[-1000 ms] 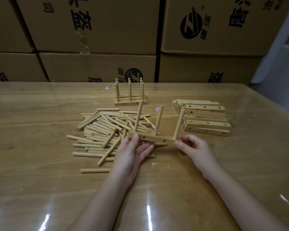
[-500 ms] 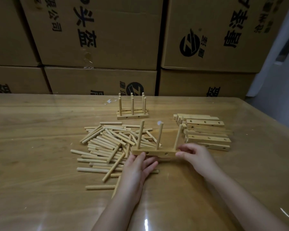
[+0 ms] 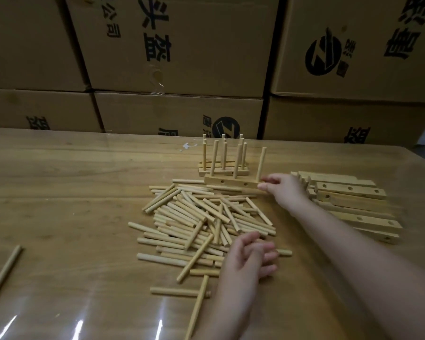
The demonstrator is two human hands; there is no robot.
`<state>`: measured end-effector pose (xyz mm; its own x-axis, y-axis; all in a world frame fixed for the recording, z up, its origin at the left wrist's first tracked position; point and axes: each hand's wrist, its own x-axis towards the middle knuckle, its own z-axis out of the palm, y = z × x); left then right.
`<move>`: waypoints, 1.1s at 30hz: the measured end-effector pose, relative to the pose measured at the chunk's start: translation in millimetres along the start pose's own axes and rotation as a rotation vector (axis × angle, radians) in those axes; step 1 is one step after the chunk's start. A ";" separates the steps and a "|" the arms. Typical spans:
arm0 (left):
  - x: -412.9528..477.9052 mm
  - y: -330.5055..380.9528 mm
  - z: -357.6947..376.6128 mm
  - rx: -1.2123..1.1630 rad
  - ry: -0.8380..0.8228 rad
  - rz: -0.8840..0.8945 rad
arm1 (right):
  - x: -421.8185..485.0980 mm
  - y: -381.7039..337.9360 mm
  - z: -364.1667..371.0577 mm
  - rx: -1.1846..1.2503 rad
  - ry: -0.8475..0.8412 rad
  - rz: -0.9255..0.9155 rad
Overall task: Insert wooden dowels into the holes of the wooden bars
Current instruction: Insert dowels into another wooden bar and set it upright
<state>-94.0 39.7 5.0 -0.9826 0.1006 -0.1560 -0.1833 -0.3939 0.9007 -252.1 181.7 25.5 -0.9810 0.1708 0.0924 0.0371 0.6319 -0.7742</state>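
Observation:
My right hand (image 3: 284, 188) pinches the right end of a wooden bar (image 3: 231, 183) that carries three upright dowels. That bar sits just in front of the finished bars with dowels (image 3: 222, 168) at the back of the table. My left hand (image 3: 249, 257) hovers over the near edge of the loose dowel pile (image 3: 201, 222), fingers loosely curled, holding nothing. A stack of drilled bars without dowels (image 3: 349, 200) lies to the right, partly hidden by my right forearm.
The glossy wooden table (image 3: 71, 192) backs onto stacked cardboard boxes (image 3: 177, 45). One stray dowel (image 3: 4, 273) lies at the far left. A few dowels (image 3: 196, 312) lie apart from the pile near my left forearm.
My right hand carried the bar with three dowels away from me toward the finished bars. My left hand let go of the bar and drew back over the dowel pile.

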 end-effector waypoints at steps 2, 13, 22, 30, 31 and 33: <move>0.3 -0.7 0.3 0.042 -0.021 0.004 | 15.8 1.8 7.9 -0.041 -0.002 0.000; 3.2 -2.1 0.8 0.049 -0.060 -0.005 | 59.3 -0.7 27.1 -0.127 -0.054 0.009; 2.3 -1.6 0.7 0.055 -0.062 -0.001 | 67.8 -6.2 38.4 -0.197 -0.064 0.014; 1.9 -0.2 1.3 0.045 -0.055 -0.006 | 71.8 -8.5 41.7 -0.200 -0.049 0.045; 1.9 0.2 1.7 0.042 -0.053 -0.009 | 72.1 -8.6 42.0 -0.201 -0.045 0.045; 1.8 1.0 2.4 0.041 -0.048 -0.013 | 73.3 -8.5 42.5 -0.205 -0.041 0.043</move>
<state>-95.9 41.7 6.5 -0.9774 0.1498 -0.1490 -0.1938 -0.3549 0.9146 -332.4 156.7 12.2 -0.9844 0.1726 0.0334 0.1128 0.7660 -0.6329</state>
